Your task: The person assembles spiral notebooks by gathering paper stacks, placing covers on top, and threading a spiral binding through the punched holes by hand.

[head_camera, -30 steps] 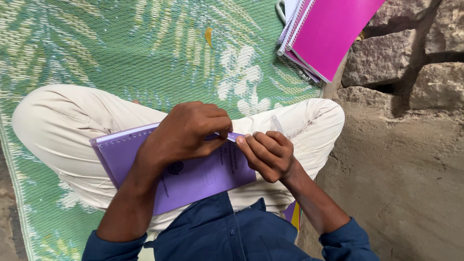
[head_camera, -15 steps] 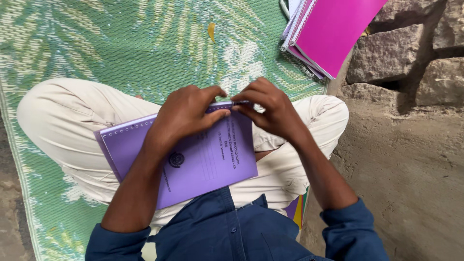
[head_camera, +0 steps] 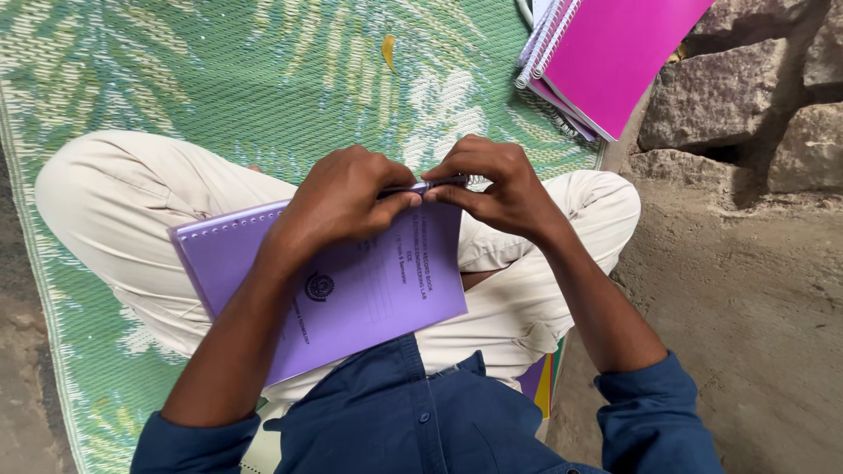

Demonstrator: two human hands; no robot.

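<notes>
- A green woven mat with a pale leaf pattern covers the ground; the person sits cross-legged on it in beige trousers and a dark blue shirt.
- A rough stone wall and bare earth lie along the mat's right edge.
- One purple spiral-bound notebook rests tilted across the person's lap, its cover shut and printed with dark text and a round emblem. The wire spiral runs along its far edge, from the upper left corner towards the hands.
- A stack of spiral notebooks lies at the mat's top right corner, well apart from the lap; the top one has a bright pink cover. How many lie beneath it cannot be told.
- The left hand lies over the purple notebook's far edge, fingers curled in and thumb pressed against a thin dark pen-like thing at the spiral.
- The right hand meets it from the other side, fingers bent tight, pinching the same thin thing's right end just beside the notebook's upper right corner.
- One small yellow dry leaf lies on the mat beyond the hands.
- Coloured book edges peek out by the right hip.
</notes>
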